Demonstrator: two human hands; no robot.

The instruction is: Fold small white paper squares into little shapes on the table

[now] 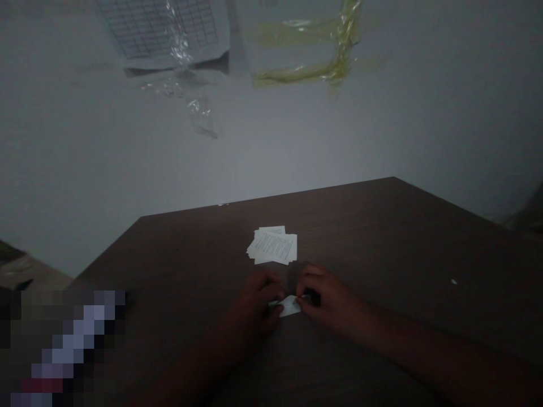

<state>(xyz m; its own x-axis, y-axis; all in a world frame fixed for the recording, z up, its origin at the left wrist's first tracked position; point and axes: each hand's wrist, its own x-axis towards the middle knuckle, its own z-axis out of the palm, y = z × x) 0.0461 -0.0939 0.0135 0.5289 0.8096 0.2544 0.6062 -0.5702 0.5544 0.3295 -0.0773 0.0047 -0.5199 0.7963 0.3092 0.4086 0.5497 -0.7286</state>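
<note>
Between my two hands, low over the near part of the table, is a small piece of white paper (290,307), partly covered by my fingers. My left hand (262,297) pinches its left side. On the right side, my right hand (324,294) grips the paper between thumb and forefinger, the other fingers curled. The paper looks bent or folded, though dim light hides the detail. Just beyond my hands lies a loose stack of printed paper slips (274,246), their edges fanned unevenly.
The dark brown table (373,232) has angled corners and meets a pale wall (288,147). A gridded sheet (163,28) and yellow tape (297,74) are stuck on the wall. A tiny white scrap (453,281) lies at right. The lower left is pixelated.
</note>
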